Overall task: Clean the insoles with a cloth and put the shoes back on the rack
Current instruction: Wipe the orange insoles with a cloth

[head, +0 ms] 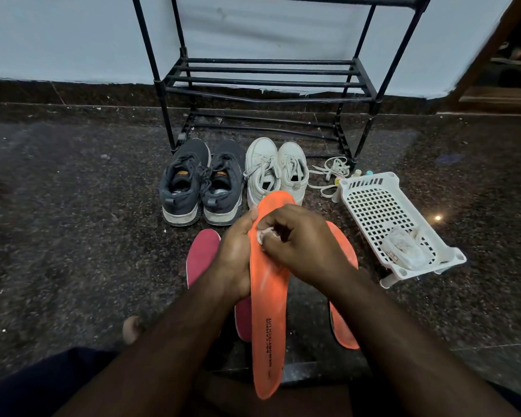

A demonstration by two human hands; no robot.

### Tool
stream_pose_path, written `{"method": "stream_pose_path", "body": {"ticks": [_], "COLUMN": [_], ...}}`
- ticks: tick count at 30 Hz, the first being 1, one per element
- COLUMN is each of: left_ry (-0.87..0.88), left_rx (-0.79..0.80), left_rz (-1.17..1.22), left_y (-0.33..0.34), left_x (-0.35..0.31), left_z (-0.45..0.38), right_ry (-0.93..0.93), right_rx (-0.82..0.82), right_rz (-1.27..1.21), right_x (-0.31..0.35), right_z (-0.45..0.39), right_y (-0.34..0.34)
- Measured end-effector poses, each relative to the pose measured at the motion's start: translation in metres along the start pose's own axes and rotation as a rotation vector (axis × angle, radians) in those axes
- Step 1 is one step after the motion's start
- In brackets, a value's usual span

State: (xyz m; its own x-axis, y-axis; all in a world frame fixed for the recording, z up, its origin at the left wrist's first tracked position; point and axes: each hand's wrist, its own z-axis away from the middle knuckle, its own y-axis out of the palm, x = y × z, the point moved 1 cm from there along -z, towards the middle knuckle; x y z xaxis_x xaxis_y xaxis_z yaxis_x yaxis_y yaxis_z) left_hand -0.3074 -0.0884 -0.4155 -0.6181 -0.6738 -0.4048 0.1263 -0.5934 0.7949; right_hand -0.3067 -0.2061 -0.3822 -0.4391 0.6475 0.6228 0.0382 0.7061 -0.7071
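Nearest me, the orange insole (268, 296) runs lengthwise away from my lap, heel toward me, toe toward the shoes. My left hand (235, 254) grips its left edge near the forefoot; my right hand (298, 245) is closed on a small white cloth (263, 236) pressed there. Wiping toward the heel, I judge, means pulling straight back toward me.

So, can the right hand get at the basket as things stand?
Probably yes: the basket sits on the floor just right of the right hand, nothing between. But that hand holds the cloth, so it must let go first.
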Motion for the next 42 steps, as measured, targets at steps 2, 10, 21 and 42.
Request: {"method": "stream_pose_path", "body": {"ticks": [2, 10, 21, 42], "left_ry": [-0.005, 0.008, 0.007, 0.074], "left_rx": [0.005, 0.037, 0.034, -0.060], "left_rz": [0.005, -0.009, 0.022, 0.013], "left_y": [-0.004, 0.006, 0.003, -0.001], "left_x": [0.001, -0.001, -0.001, -0.003], "left_z": [-0.002, 0.003, 0.002, 0.000], "right_ry": [-0.025, 0.124, 0.002, -0.144], "right_rx": [-0.048, -0.045, -0.113, 0.059], "right_rz": [0.074, -0.131, -0.014, 0.166], "right_x": [-0.001, 0.000, 0.000, 0.004], "right_z": [0.000, -0.003, -0.003, -0.004], "right_y": [0.009, -0.004, 0.001, 0.010]}}
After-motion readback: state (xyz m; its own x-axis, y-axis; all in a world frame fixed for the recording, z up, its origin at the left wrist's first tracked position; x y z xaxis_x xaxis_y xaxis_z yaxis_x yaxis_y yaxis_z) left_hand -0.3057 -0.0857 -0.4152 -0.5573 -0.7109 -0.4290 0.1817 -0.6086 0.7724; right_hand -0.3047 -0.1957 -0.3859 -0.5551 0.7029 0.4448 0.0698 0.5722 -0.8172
